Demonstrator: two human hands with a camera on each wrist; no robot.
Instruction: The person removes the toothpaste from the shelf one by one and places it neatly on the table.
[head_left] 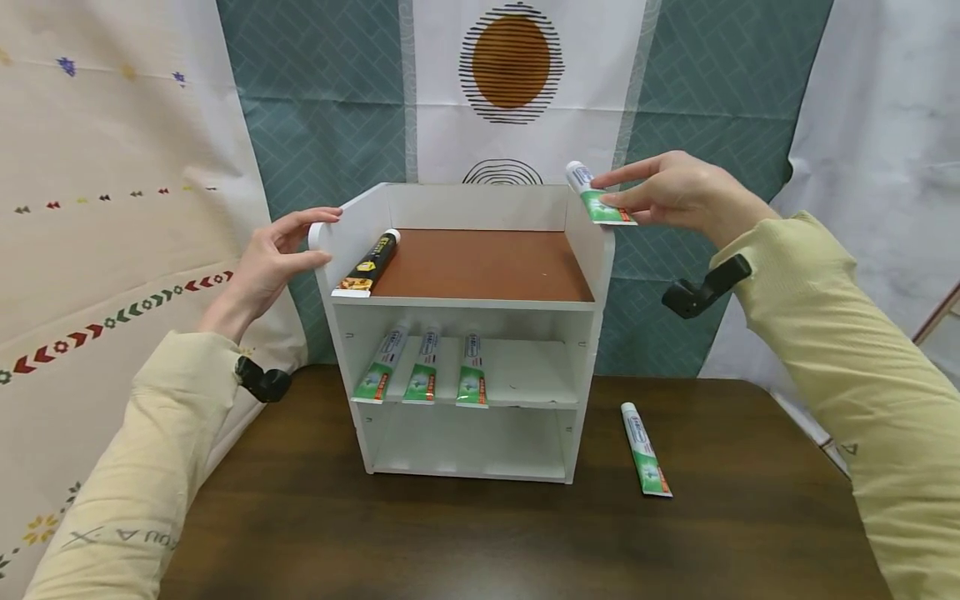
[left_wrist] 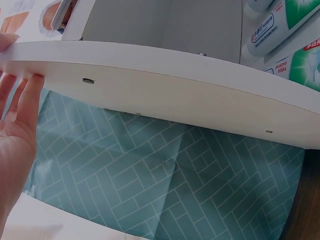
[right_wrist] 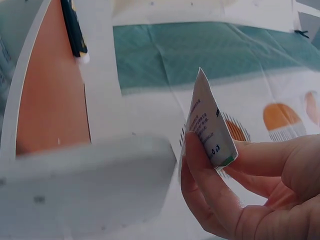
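A green-and-white toothpaste tube (head_left: pixel 600 198) is pinched between the thumb and fingers of my right hand (head_left: pixel 678 192), cap up and tilted, at the upper right edge of a small white shelf (head_left: pixel 468 306). In the right wrist view the tube's flat end (right_wrist: pixel 212 125) sticks up from the fingers. My left hand (head_left: pixel 266 262) grips the shelf's left side panel near the top, thumb at the front edge and fingers outside, as the left wrist view shows. A black toothpaste tube (head_left: pixel 369 265) leans along the left of the brown top board (head_left: pixel 480 265).
On the middle shelf lie three green-and-white tubes (head_left: pixel 426 367) side by side, caps to the back. Another such tube (head_left: pixel 645 454) rests on the dark wooden table (head_left: pixel 480 542), right of the shelf. Patterned cloths (head_left: pixel 322 108) hang behind and at both sides.
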